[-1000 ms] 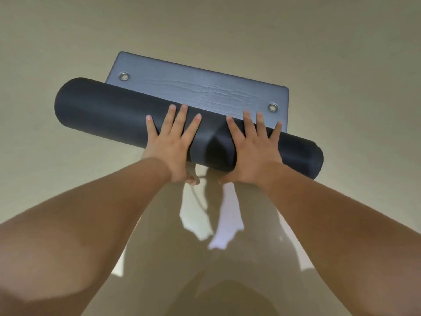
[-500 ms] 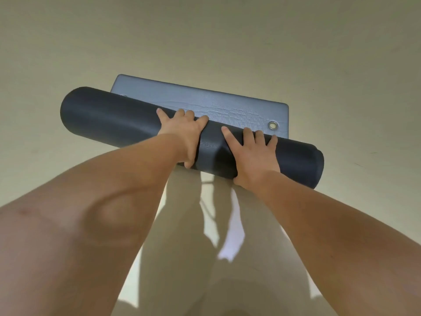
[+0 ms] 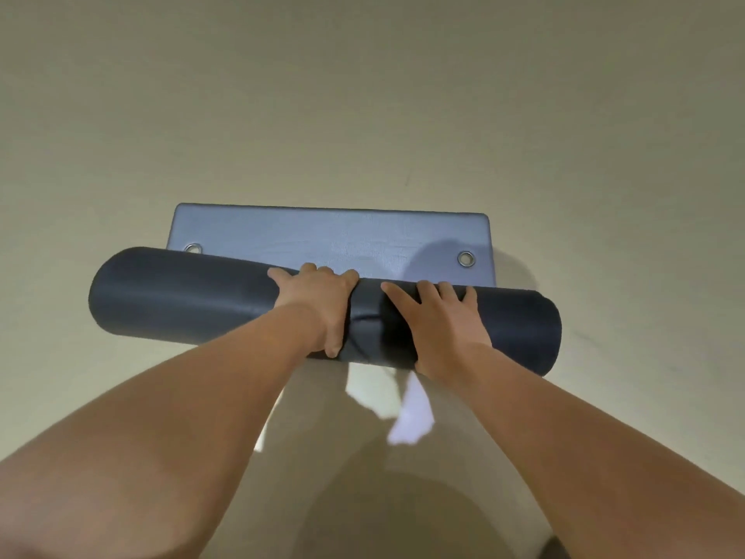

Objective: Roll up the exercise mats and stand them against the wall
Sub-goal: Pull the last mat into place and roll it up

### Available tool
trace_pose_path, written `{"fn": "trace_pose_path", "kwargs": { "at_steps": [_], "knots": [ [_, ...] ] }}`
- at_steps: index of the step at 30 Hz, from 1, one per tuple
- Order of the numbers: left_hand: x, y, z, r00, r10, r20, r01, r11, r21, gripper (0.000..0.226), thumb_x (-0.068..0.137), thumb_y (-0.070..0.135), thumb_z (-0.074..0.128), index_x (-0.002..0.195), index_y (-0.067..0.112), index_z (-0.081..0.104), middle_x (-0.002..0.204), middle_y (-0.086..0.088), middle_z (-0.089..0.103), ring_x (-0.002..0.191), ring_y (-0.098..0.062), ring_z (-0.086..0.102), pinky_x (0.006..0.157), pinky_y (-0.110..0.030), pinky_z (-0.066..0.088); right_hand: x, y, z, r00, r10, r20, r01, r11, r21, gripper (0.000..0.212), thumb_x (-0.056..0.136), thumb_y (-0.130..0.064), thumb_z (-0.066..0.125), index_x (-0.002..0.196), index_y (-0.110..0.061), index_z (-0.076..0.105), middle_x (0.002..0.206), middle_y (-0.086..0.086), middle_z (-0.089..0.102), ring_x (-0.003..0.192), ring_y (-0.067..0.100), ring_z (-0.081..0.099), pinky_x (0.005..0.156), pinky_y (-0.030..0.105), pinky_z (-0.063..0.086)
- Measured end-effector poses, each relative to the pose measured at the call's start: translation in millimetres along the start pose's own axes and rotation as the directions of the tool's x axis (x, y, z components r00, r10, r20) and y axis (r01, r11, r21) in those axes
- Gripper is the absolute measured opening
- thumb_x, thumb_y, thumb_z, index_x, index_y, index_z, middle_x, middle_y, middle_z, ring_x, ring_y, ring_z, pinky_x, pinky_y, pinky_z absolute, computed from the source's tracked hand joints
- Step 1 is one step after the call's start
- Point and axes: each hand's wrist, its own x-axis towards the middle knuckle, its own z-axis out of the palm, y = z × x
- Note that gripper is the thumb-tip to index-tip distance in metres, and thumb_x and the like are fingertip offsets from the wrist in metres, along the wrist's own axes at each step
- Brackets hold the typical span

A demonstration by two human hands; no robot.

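**A:** Where is the mat lying relative to the hands?

**B:** The roll [image 3: 193, 300] is lying on the floor [image 3: 363, 94] across the middle of the frame. Its long axis is running left to right and dipping a little at the right end. Both hands are sitting on its middle section, so it is stretching well past them on either side.

**A:** What are the hands doing?

**B:** The left hand [image 3: 318, 304] is gripping, with its fingers curling over the top of the roll toward the far side and its thumb pointing down the near face. The right hand [image 3: 439, 328], just beside it, is lying flatter, fingers spread and pressing on the top curve, pinching nothing.

**A:** Which way is the unrolled part lying?

**B:** Straight ahead of the fingertips, toward the upper part of the frame. The flat tail [image 3: 330, 236] is showing as a paler grey strip touching the roll's far side, with metal eyelets [image 3: 466, 259] near its corners. The left eyelet is sitting right at the roll's edge, and the right one is standing clear of it.

**A:** So what is the coming move turning on?

**B:** I am reading it as a push away from the body, at right angles to the long axis, over that short strip. Both hands are looking about equally near. The left end is sitting slightly further forward, so the right side is probably needing a little more push to finish square. No wall is showing here.
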Motion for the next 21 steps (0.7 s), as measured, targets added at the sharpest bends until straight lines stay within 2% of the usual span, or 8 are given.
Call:
{"fn": "trace_pose_path", "kwargs": {
  "at_steps": [3,5,8,10,12,15,18,21],
  "knots": [
    [-27,4,28,0.998,-0.06,0.013,0.06,0.997,-0.043,0.089,0.055,0.037,0.087,0.129,0.033,0.037,0.105,0.002,0.047,0.11,-0.026,0.046,0.097,-0.067,0.037,-25,-12,10,0.998,-0.058,0.032,0.057,0.998,0.035,0.118,0.078,-0.061,0.074,0.158,-0.044,-0.011,0.166,0.012,0.015,0.153,0.042,0.01,0.12,0.07,0.009],
    [-33,4,37,0.994,-0.106,0.003,0.106,0.992,-0.067,0.096,0.055,0.037,0.087,0.133,0.034,0.033,0.113,0.001,0.047,0.116,-0.028,0.044,0.101,-0.071,0.033,-36,-11,17,1.0,-0.023,-0.022,0.025,0.994,0.106,0.117,0.073,-0.086,0.058,0.16,-0.044,-0.008,0.171,0.011,0.001,0.157,0.042,-0.008,0.118,0.074,-0.003],
    [-37,6,44,0.987,-0.162,-0.026,0.158,0.982,-0.1,0.101,0.054,0.034,0.086,0.136,0.034,0.027,0.12,-0.003,0.042,0.12,-0.03,0.04,0.104,-0.076,0.027,-48,5,25,0.913,0.363,-0.185,-0.291,0.899,0.327,0.117,0.069,-0.098,0.04,0.163,-0.038,0.004,0.173,0.01,0.001,0.158,0.037,-0.009,0.117,0.072,-0.007],
    [-39,9,51,0.981,-0.18,-0.068,0.172,0.979,-0.114,0.103,0.055,0.032,0.083,0.139,0.035,0.024,0.122,-0.003,0.04,0.123,-0.031,0.038,0.105,-0.077,0.024,-51,23,28,0.752,0.656,-0.066,-0.522,0.654,0.548,0.131,0.061,-0.1,0.047,0.163,-0.03,0.004,0.173,0.011,0.002,0.158,0.036,-0.005,0.12,0.071,0.001],
    [-38,10,56,0.977,-0.189,-0.103,0.176,0.977,-0.123,0.107,0.053,0.034,0.084,0.14,0.035,0.023,0.123,-0.004,0.039,0.125,-0.031,0.036,0.106,-0.078,0.023,-48,36,28,0.677,0.734,0.062,-0.59,0.49,0.642,0.144,0.051,-0.1,0.058,0.164,-0.027,0.006,0.172,0.009,0.006,0.158,0.035,0.002,0.122,0.066,0.014],
    [-36,9,57,0.976,-0.158,-0.151,0.145,0.985,-0.092,0.122,0.049,0.047,0.087,0.147,0.036,0.016,0.136,-0.007,0.036,0.135,-0.034,0.03,0.107,-0.078,0.021,-41,43,26,0.678,0.728,0.101,-0.579,0.444,0.684,0.151,0.045,-0.096,0.069,0.164,-0.029,0.005,0.171,0.012,0.009,0.156,0.036,0.013,0.12,0.059,0.028],
    [-38,17,66,0.974,-0.041,-0.222,0.037,0.999,-0.021,0.145,0.048,0.076,0.081,0.157,0.036,-0.006,0.163,-0.012,0.009,0.153,-0.039,0.004,0.111,-0.078,0.011,-37,48,25,0.673,0.73,0.12,-0.578,0.416,0.702,0.153,0.044,-0.092,0.074,0.163,-0.032,-0.001,0.168,0.018,0.014,0.153,0.038,0.019,0.117,0.058,0.032],
    [-43,32,74,0.966,-0.045,-0.255,0.029,0.997,-0.066,0.145,0.048,0.096,0.06,0.158,0.036,-0.013,0.168,-0.009,-0.005,0.154,-0.038,-0.01,0.109,-0.08,0.003,-30,47,25,0.711,0.701,0.055,-0.54,0.495,0.681,0.141,0.05,-0.089,0.075,0.162,-0.039,0.006,0.163,0.014,0.025,0.146,0.04,0.027,0.111,0.058,0.039]
  ]
}}
